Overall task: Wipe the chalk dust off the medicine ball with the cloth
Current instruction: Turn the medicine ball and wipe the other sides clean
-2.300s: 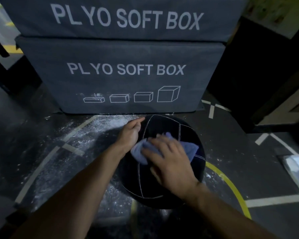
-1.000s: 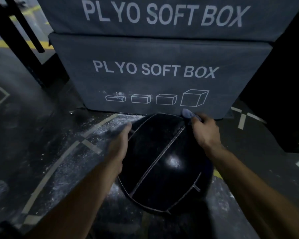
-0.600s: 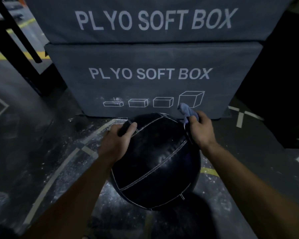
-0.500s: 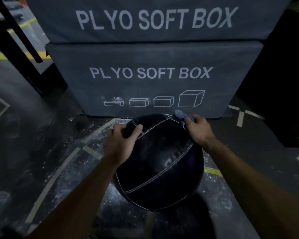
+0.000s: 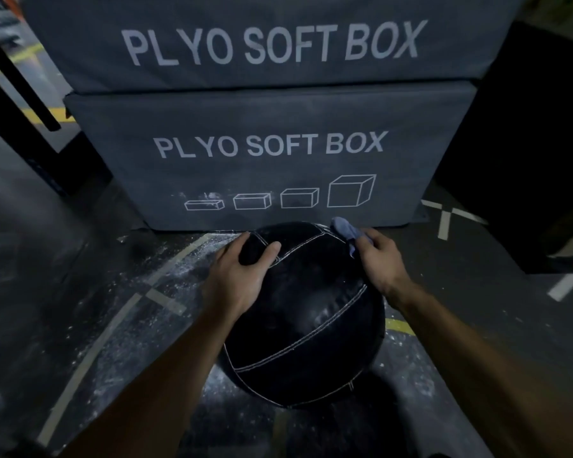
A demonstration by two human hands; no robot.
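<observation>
A: Black leather-look panels with pale stitching: the medicine ball [image 5: 303,317] sits on the floor [image 5: 47,292], just in front of the lower plyo box [image 5: 268,160], with a second box [image 5: 268,41] stacked on top. White chalk dust [image 5: 166,269] is scattered on the floor to the ball's left and around its base.

B: Handling estimate?

A: Judging by its bulk and padded skin, heavy, slightly yielding, not fragile. The smooth panels look slippery, so my guess is it will roll on the spot sooner than lift. Best purchase is likely two palms spread on opposite upper shoulders, as now.

B: Hands, left to right.

A: Left hand [image 5: 237,279] lies on the upper left of the ball, thumb and fingers spread apart and curved onto the surface near a seam junction. It presses and steadies; nothing is held inside it. Right hand [image 5: 376,259] is on the upper right edge, fingers curled round a bunched blue cloth [image 5: 344,231], which sticks up past the fingertips at the far rim of the ball, close to the box face.

B: Progress?

A: The visible panels look mostly dark and clean. The underside and far side are hidden, so I cannot tell about those. I would judge the person is turning the ball to expose another face.
</observation>
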